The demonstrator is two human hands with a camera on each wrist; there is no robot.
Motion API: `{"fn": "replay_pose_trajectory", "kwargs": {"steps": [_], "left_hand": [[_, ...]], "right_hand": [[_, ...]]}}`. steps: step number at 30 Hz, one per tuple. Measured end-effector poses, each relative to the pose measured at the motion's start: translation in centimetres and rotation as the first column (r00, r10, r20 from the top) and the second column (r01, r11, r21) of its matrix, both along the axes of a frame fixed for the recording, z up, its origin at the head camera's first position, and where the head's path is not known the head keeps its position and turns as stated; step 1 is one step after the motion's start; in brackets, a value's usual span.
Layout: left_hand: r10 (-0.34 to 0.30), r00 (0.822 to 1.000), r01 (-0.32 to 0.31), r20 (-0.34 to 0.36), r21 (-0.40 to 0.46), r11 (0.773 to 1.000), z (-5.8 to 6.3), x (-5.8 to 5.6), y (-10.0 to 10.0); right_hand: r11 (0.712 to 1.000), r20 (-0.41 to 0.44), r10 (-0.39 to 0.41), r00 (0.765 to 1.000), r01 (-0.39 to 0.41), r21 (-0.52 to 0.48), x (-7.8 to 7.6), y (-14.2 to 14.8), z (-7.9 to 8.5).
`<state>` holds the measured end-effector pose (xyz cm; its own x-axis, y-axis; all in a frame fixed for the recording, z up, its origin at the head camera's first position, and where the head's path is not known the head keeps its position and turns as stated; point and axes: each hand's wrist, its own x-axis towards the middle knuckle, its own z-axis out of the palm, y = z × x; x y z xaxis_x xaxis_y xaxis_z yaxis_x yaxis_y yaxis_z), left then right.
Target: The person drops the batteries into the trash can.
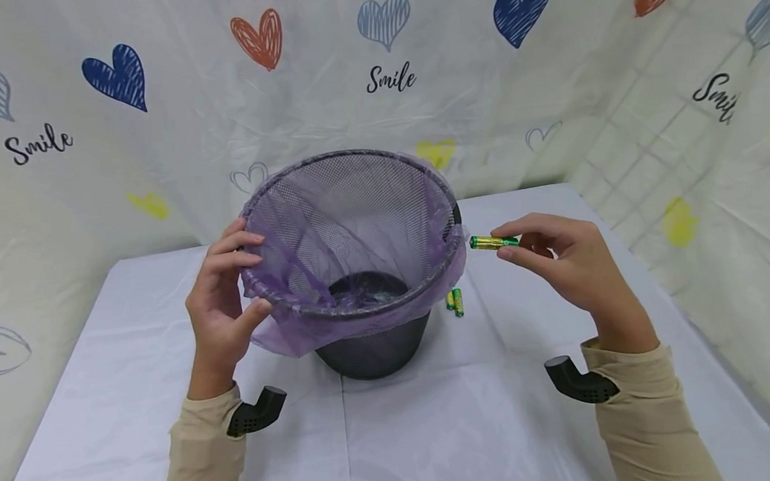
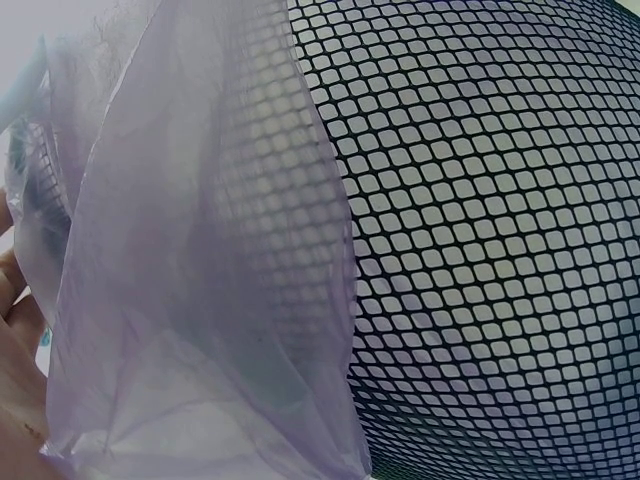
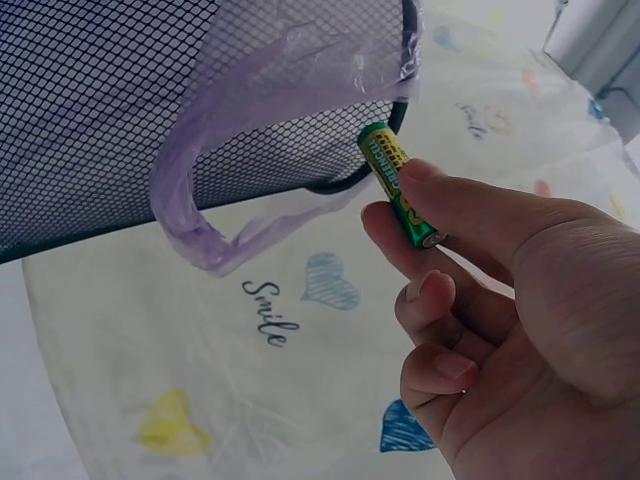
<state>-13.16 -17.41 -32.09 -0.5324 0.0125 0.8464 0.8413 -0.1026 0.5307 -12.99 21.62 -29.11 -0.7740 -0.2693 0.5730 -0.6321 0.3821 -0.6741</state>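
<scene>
A cylindrical green-and-gold battery is being pinched between thumb and fingertips in the nearly closed right grip. Just left of it, a round black mesh bin lined with a translucent purple plastic bag is being held at the rim by the curled left grip. Two more green-and-gold batteries are being supported by the white-covered tabletop, below and left of the right grip.

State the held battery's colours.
The battery is yellow-gold with green ends, clearest in the right wrist view.
</scene>
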Motion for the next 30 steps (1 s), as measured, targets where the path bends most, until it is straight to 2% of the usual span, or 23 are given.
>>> {"fn": "replay_pose_trajectory", "kwargs": {"steps": [6,11,15,22,26,30], "left_hand": [[0.001,1.000,-0.001,-0.002,-0.003,1.000,0.0,0.0,0.0],[0.010,1.000,-0.010,-0.002,-0.010,1.000,-0.1,0.0,0.0],[0.009,1.000,-0.009,-0.003,-0.007,1.000,-0.1,-0.1,0.0],[0.001,1.000,-0.001,-0.011,0.000,1.000,0.1,0.0,0.2],[-0.001,1.000,0.001,-0.015,0.002,1.000,0.3,0.0,0.2],[0.007,1.000,-0.007,-0.012,0.005,1.000,0.2,0.0,0.1]], "right_hand": [[0.999,-0.004,-0.034,0.999,0.034,-0.036,0.8,-1.4,1.7],[0.993,-0.016,-0.052,0.998,0.051,-0.103,0.6,-2.1,2.3],[0.983,-0.044,-0.017,0.999,0.008,-0.185,0.3,-2.7,2.5],[0.942,-0.069,0.070,0.995,-0.089,-0.323,-0.2,-3.6,2.6],[0.934,-0.090,0.092,0.992,-0.117,-0.337,-0.3,-4.2,2.8],[0.941,-0.110,0.109,0.988,-0.138,-0.308,-0.4,-4.7,2.9]]}}
